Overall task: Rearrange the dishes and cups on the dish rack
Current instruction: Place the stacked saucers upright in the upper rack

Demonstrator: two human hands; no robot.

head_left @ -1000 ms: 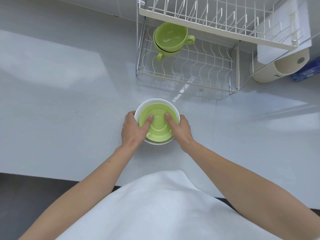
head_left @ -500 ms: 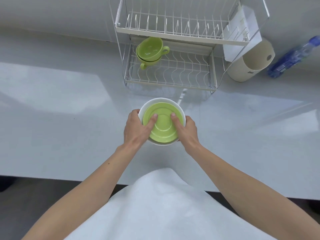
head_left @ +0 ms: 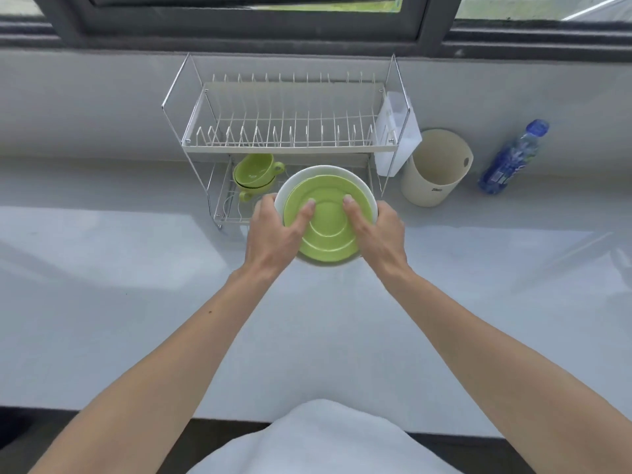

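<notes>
— Pale grey bench (head_left: 102, 268) under a dark-framed window, with a two-tier white wire dish rack (head_left: 290, 131) standing at the back. How far along does the sorting look?

— Early to middle, I would judge. Two lime-green ceramic cups (head_left: 254, 176) sit nested on the lower shelf at its left end, so that part seems settled. The upper tier with its upright plate slots holds nothing at all.

— And the plates?

— Not yet on the rack. A green round saucer (head_left: 328, 227) lies inside a larger white round plate (head_left: 325, 172), and the pair is held as one stack above the bench, just in front of the lower shelf and right of the cups.

— How are the hands placed?

— The left hand (head_left: 273, 234) grips the stack's left edge, its thumb pressed on the green face; the right hand (head_left: 379, 234) clamps the right edge the same way. Both are closed on the stack, the fingers hidden beneath.

— What is left, then?

— Probably separating the two plates and standing each in the top slots, though which shelf is meant I cannot tell.

— Anything else nearby?

— A beige round plastic bin (head_left: 437, 172) right of the rack, and a blue-labelled clear water bottle (head_left: 513, 159) further right, both well apart from the hands.
</notes>
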